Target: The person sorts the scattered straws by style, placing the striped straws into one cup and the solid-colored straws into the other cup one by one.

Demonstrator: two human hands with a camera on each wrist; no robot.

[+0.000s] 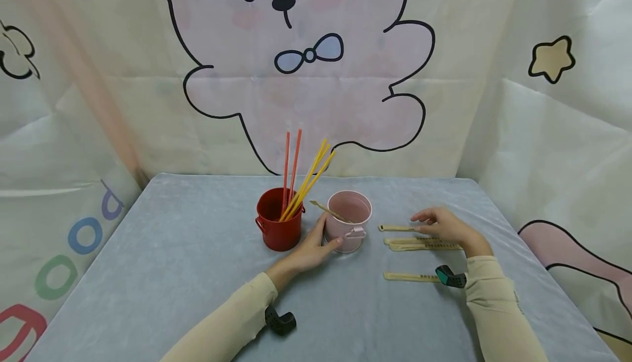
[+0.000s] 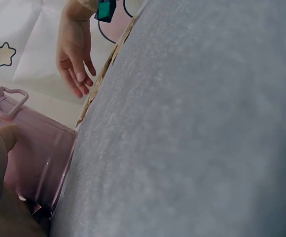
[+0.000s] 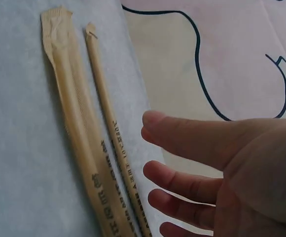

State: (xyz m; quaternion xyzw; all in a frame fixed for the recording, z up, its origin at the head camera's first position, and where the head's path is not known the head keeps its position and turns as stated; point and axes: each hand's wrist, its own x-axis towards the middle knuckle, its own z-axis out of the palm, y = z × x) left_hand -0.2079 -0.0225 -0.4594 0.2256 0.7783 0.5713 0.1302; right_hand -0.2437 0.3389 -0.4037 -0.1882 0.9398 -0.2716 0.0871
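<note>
My left hand (image 1: 308, 250) holds the pale pink bucket (image 1: 362, 212) at its left side, thumb in front near the handle and fingers around the back. One paper-wrapped straw (image 1: 326, 209) leans in that bucket, its end sticking out to the left. To the right, my right hand (image 1: 446, 228) hovers over a row of paper-wrapped straws (image 1: 397, 242) on the cloth. Nearest to its fingertips lies a slim wrapped straw (image 3: 103, 94) with printing on it. In the right wrist view the fingers are extended, thumb apart, with nothing between them.
Left of the pink bucket stands a red bucket (image 1: 276, 236) with red straws (image 1: 287, 159) and yellow straws (image 1: 316, 170) sticking up. Another wrapped straw (image 1: 407, 277) lies nearer me, by the right wrist's black camera (image 1: 450, 277). A grey-blue cloth (image 1: 197, 241) covers the table.
</note>
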